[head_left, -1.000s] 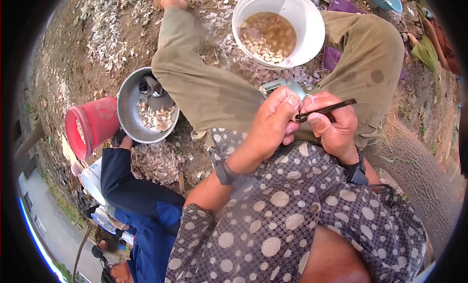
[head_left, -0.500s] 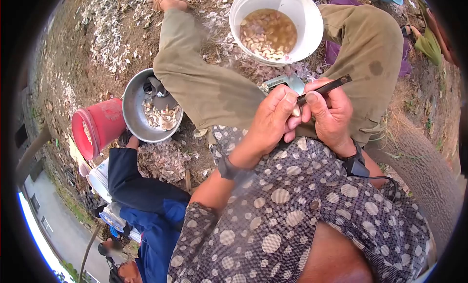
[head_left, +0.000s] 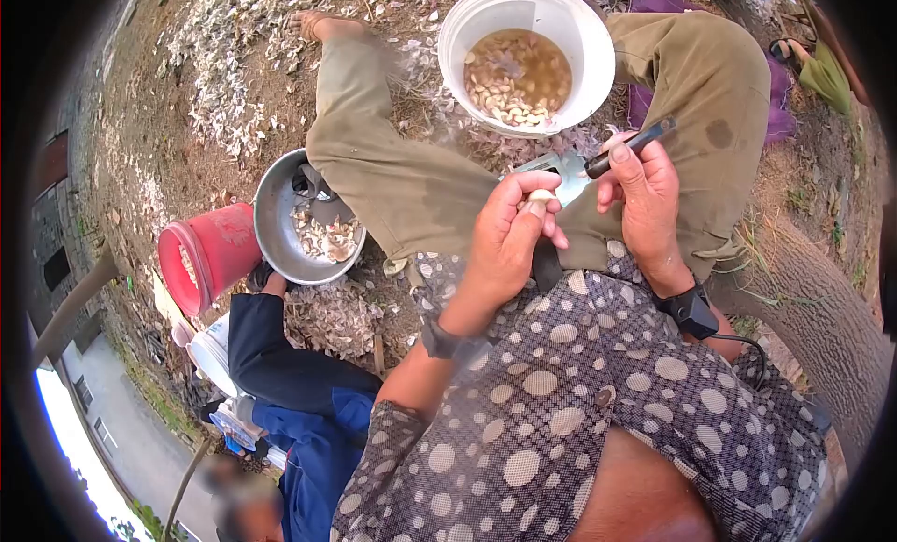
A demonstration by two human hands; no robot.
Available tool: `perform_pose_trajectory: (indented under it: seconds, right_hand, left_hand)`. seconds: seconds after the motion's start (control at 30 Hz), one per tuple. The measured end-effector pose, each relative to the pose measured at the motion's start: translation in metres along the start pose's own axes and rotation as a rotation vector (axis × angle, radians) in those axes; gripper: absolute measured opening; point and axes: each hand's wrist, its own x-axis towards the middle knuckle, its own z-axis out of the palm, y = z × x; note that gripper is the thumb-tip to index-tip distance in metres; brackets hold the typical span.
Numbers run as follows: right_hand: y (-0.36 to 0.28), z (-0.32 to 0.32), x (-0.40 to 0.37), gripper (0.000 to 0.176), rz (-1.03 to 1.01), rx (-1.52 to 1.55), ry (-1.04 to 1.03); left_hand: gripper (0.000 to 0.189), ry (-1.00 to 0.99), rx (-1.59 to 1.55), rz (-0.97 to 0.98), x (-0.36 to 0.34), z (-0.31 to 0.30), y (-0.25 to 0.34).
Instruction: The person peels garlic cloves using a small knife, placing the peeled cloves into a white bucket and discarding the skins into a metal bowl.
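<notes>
My left hand (head_left: 512, 229) is closed on a pale peeled-looking garlic clove (head_left: 539, 197), pinched between thumb and fingers. Just to its right, my right hand (head_left: 645, 192) grips a small knife (head_left: 631, 149) by its dark handle; its blade is hardly visible. The two hands are a short way apart above my lap. Beyond them stands a white bucket (head_left: 598, 61) holding many garlic cloves (head_left: 509, 101) in brownish liquid. A pale green object (head_left: 567, 179) lies between my legs, partly hidden behind my hands.
On the left are a metal pot (head_left: 273, 215) with garlic and a dark cloth inside, and a red bucket (head_left: 220, 252). A co-worker in blue (head_left: 322, 449) sits at lower left. Garlic skins (head_left: 224, 103) litter the ground. A tree trunk (head_left: 808, 299) stands at right.
My hands have moved apart, the right one drawing the knife away from the clove. The clove now shows more clearly in my left fingers. The view has shifted slightly.
</notes>
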Motion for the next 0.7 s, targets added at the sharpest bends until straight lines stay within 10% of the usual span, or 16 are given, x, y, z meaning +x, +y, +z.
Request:
perform_pose_trajectory:
  seconds: [0.7]
  right_hand:
    - [0.0,0.011,-0.025,0.02,-0.159,0.135,-0.094]
  left_hand:
    - [0.016,-0.068,0.101,0.151,0.01,0.008,-0.004]
